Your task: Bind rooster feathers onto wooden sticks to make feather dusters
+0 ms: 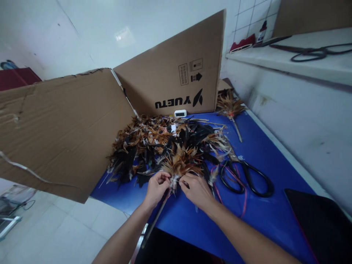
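Observation:
A feather duster (183,161) with brown feathers lies pointing away from me, its thin stick (155,223) slanting down toward my lap. At the white fluffy base of the feathers, my left hand (158,189) is closed in a pinch on the left side. Just opposite, my right hand (196,189) has thumb and fingers pinched together against the fluff; what is between those fingertips is hidden. Behind the duster spreads a heap of loose brown and black feathers (145,141). Pink string (244,200) trails on the blue tabletop (187,227) to the right.
Large black-handled scissors (258,179) lie right of my hands. Cardboard panels (170,73) stand at the back and left, with a small white digital device (180,113) before them. Another feather duster (231,106) rests at the back right. A dark flat object (316,220) is near right.

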Available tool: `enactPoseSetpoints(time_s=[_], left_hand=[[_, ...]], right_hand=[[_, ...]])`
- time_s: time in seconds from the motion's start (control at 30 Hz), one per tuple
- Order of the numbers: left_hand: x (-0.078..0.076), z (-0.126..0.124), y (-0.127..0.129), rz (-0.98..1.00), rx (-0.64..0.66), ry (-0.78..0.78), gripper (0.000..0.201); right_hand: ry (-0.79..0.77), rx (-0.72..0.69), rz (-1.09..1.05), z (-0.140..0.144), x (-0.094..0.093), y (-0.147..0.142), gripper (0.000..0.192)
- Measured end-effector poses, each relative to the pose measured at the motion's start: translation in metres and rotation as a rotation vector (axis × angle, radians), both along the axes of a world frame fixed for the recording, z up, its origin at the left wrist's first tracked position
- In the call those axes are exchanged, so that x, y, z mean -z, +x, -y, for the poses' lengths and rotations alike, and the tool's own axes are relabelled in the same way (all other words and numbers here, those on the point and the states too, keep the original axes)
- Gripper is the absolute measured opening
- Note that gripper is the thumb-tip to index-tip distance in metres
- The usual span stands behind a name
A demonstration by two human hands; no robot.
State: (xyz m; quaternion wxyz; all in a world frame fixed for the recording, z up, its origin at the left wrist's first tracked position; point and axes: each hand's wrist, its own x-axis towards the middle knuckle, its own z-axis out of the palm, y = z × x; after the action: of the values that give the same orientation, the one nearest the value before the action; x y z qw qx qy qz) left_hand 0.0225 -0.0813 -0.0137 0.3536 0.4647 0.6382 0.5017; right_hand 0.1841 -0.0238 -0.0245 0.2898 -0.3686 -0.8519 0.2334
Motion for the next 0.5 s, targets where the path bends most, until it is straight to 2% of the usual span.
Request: enactPoseSetpoints(time_s=[0.1, 0.23, 0.3, 0.4, 0.5], left_hand=[[-0.005, 0.002, 0.003, -0.111, 0.056, 0.010, 0.021], [-0.012, 0.003, 0.009, -0.469, 0.107, 0.086, 0.025], [-0.014, 0.002, 0.012, -0.581, 0.128, 0.145, 0.019], [-0.013, -0.001, 0.012, -0.600, 0.141, 0.194, 0.012], [-0.008, -0.002, 0.008, -0.492, 0.113, 0.172, 0.014]], right_hand=[[0.006, -0.012, 0.014, 0.000, 0.000, 0.000, 0.019], [0.004, -0.020, 0.034, -0.001, 0.001, 0.000, 0.015], [0.011, -0.017, 0.038, -0.002, 0.001, 0.000, 0.014], [0.027, -0.005, 0.033, -0.001, 0.001, 0.000, 0.017], [0.010, -0.012, -0.002, -0.001, 0.001, 0.000, 0.018]])
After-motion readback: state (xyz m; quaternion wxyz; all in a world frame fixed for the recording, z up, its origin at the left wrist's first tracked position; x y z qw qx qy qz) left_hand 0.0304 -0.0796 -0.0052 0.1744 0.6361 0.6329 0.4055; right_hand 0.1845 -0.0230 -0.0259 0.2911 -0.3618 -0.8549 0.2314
